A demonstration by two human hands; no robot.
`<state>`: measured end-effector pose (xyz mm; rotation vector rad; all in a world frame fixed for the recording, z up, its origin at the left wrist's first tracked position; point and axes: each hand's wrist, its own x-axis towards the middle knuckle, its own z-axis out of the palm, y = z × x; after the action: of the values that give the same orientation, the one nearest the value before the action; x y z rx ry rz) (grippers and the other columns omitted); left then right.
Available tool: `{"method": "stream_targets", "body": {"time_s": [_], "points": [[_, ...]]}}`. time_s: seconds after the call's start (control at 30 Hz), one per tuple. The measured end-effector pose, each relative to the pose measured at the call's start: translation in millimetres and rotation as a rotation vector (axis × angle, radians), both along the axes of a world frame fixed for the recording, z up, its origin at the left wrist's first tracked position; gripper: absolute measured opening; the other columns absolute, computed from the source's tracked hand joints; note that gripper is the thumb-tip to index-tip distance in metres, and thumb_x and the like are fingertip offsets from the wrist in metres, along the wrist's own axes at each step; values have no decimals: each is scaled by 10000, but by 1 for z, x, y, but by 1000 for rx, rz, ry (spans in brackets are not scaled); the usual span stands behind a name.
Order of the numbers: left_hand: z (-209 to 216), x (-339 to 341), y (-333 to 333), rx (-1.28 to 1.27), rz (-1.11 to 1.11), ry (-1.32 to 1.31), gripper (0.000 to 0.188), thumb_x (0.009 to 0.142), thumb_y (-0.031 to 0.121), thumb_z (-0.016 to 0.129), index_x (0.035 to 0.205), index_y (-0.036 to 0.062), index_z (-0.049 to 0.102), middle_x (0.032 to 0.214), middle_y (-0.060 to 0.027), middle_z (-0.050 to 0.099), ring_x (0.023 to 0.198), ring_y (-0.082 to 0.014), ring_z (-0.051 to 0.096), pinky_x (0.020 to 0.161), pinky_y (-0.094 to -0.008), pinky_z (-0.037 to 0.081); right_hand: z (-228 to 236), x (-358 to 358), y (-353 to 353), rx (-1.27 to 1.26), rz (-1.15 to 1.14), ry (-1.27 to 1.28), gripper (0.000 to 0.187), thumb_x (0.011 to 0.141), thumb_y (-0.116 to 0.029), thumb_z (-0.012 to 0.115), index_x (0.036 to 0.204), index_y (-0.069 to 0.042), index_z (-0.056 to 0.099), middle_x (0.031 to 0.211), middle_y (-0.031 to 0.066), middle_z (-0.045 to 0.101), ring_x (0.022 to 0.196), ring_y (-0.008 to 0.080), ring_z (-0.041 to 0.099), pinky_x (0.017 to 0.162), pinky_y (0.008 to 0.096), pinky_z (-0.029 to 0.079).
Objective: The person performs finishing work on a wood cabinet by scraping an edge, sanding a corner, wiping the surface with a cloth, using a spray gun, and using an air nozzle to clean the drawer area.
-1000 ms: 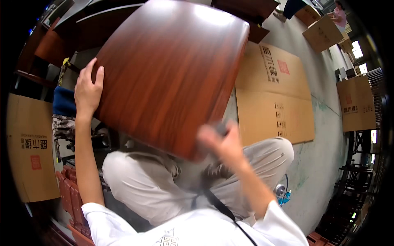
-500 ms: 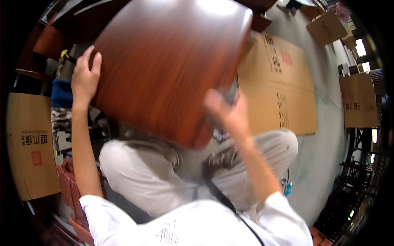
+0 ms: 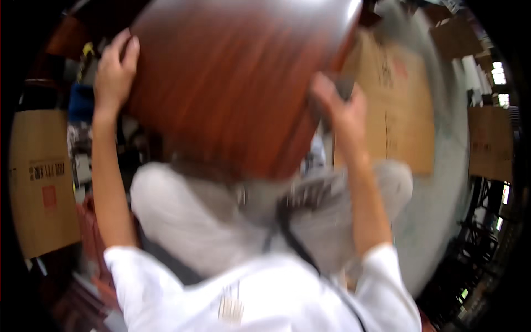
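A glossy red-brown wooden panel (image 3: 232, 83) with rounded corners lies in front of my knees, its far end cut off by the upper rim of the picture. My left hand (image 3: 115, 74) holds its left edge, thumb and fingers against the side. At the right edge, near the front corner, my right hand (image 3: 342, 108) is closed round a small dark grey pad (image 3: 345, 87), pressing it along the rim. Motion blurs the pad, so its exact kind is unclear. What supports the panel underneath is hidden.
A flattened cardboard sheet (image 3: 406, 116) lies on the grey floor to the right of the panel. Another carton (image 3: 41, 182) stands at the left, with a further box (image 3: 489, 141) at the far right. Reddish wooden parts (image 3: 91, 227) lie by my left side.
My right hand has moved away from me along the panel's right edge with the grey pad. My left hand keeps its hold. The whole view has shifted a little and blurred.
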<state>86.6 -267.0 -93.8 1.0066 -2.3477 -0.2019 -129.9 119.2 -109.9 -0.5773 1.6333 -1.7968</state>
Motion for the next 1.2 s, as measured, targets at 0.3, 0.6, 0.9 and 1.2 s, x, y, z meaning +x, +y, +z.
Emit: {"method": "stream_targets", "body": {"time_s": [0.3, 0.6, 0.9, 1.2], "points": [[4, 4, 7, -10, 45, -41, 495, 1045, 476, 548, 1419, 161, 622, 1394, -208, 628, 1293, -395, 591, 1088, -439, 468, 14, -22, -16, 278, 31, -100, 684, 820, -245, 899, 1393, 7, 624, 1461, 180, 597, 1370, 245, 538, 1147, 392, 411], [7, -11, 12, 1, 116, -31, 526, 1042, 479, 544, 1420, 121, 619, 1382, -211, 640, 1318, -382, 582, 1104, -437, 455, 7, -9, -17, 166, 61, 17, 740, 818, -256, 905, 1402, 49, 569, 1416, 182, 605, 1338, 248, 542, 1122, 392, 417], [-2, -1, 4, -22, 61, 26, 515, 1044, 501, 541, 1416, 156, 629, 1387, -215, 630, 1287, -403, 591, 1086, -434, 466, 20, -44, -49, 195, 96, -3, 555, 849, -230, 889, 1272, 27, 639, 1224, 143, 693, 1131, 205, 648, 974, 363, 514], [3, 4, -17, 36, 43, -20, 505, 1058, 469, 536, 1422, 130, 621, 1373, -196, 647, 1303, -370, 595, 1090, -429, 467, 19, 33, -1, 388, 83, -51, 383, 876, -219, 878, 1125, -13, 673, 1008, 74, 747, 893, 150, 707, 800, 318, 588]]}}
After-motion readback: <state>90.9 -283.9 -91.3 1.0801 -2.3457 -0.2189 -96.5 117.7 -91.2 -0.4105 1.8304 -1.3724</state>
